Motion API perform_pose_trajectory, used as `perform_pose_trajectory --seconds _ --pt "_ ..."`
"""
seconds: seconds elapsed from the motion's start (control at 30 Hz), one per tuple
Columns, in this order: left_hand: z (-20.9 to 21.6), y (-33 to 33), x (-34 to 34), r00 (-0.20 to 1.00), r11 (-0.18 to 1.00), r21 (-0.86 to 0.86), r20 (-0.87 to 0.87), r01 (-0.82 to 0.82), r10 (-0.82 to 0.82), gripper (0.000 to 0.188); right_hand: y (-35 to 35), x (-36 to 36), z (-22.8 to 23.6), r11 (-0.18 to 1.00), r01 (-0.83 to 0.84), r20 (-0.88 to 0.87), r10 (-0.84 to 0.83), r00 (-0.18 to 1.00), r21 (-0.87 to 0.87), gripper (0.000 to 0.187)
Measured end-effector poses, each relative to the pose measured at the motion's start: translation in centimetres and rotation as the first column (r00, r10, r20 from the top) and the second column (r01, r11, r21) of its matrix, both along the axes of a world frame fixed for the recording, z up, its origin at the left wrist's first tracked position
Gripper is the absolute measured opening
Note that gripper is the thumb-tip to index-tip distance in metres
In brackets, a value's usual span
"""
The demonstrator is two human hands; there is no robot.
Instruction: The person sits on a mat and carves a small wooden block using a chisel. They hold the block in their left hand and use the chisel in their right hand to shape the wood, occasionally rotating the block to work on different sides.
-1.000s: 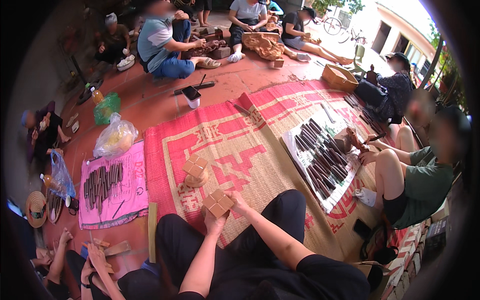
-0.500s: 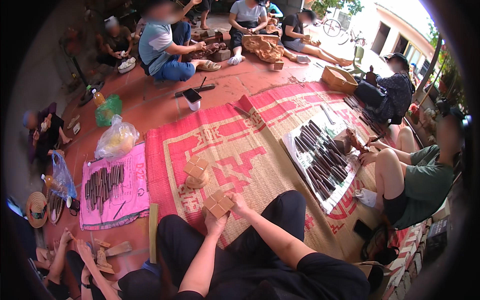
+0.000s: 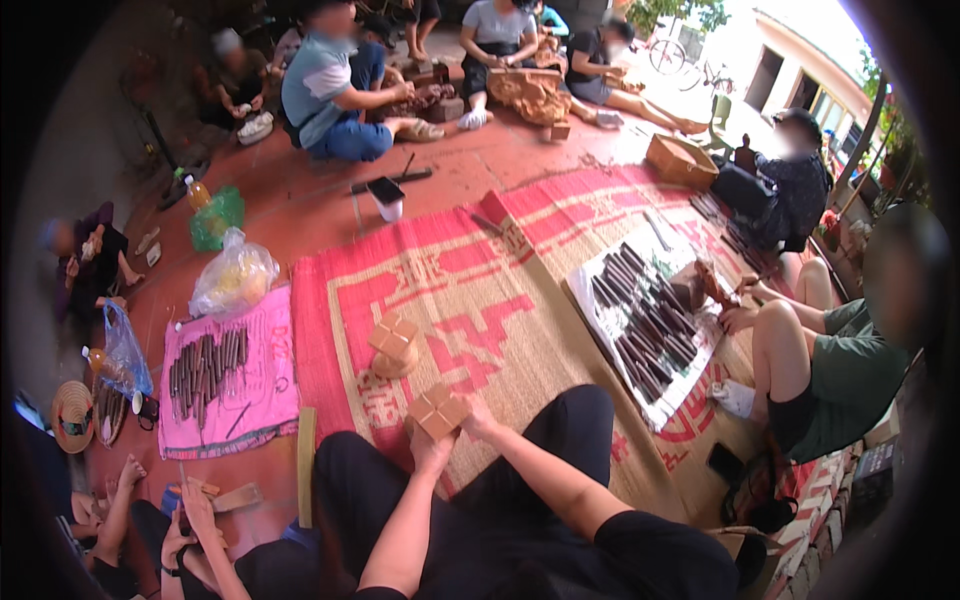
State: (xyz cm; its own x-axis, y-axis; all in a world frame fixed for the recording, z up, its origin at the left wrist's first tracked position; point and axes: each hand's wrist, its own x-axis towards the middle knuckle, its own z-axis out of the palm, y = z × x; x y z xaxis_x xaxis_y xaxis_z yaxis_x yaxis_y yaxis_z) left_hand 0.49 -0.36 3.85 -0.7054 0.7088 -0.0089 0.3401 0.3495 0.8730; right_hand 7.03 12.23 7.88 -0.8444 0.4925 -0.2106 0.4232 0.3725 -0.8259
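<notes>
Between my hands, above my lap, is a small brown box (image 3: 438,411) with pale bands crossing on its top. My left hand (image 3: 432,452) supports it from below at the near side, fingers wrapped round and partly hidden. My right hand (image 3: 477,416) grips its right side. Just beyond it, on the red and straw-coloured mat (image 3: 480,270), a similar banded box (image 3: 393,337) rests tilted on a round, pale brown piece (image 3: 395,365).
Dark-handled tools lie on a white sheet (image 3: 668,405) to the right and a pink cloth (image 3: 268,350) to the left. A co-worker in green (image 3: 850,370) sits close at right. Another co-worker's hands (image 3: 190,520) are at lower left. Plastic bags (image 3: 235,275) and a white cup (image 3: 388,208) stand farther off.
My hands and the box stay almost in place. The co-worker's hands at lower left have come together, and the co-worker in green at right has shifted a little.
</notes>
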Motion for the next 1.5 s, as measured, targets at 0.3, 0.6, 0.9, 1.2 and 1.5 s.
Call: perform_pose_trajectory --seconds 0.3,0.6,0.9,1.2,1.5 --pt "5.6 0.1 1.1 0.972 0.999 0.043 0.237 -0.003 -0.008 0.046 -0.2 0.5 -3.7 0.852 -0.070 -0.472 -0.217 0.854 -0.519 0.030" --pt "0.9 -0.3 0.5 0.999 0.996 0.072 0.016 -0.052 0.051 0.051 -0.2 -0.5 -3.6 0.905 0.131 -0.384 -0.298 0.874 -0.404 0.018" --pt "2.5 -0.2 0.4 0.999 0.998 -0.066 0.033 -0.011 0.013 0.053 -0.6 -0.1 -5.1 0.590 -0.031 -0.323 -0.396 0.860 -0.807 0.011" --pt "-0.3 -0.5 0.1 0.994 0.998 -0.045 -0.110 -0.035 0.030 0.052 -2.7 -0.2 -3.4 0.671 -0.001 -0.423 -0.466 0.777 -0.742 0.016" --pt "1.5 0.1 0.6 0.994 0.993 -0.113 -0.108 -0.019 0.006 0.048 0.9 -0.5 -8.7 0.965 0.114 -0.374 -0.198 0.906 -0.235 0.030"
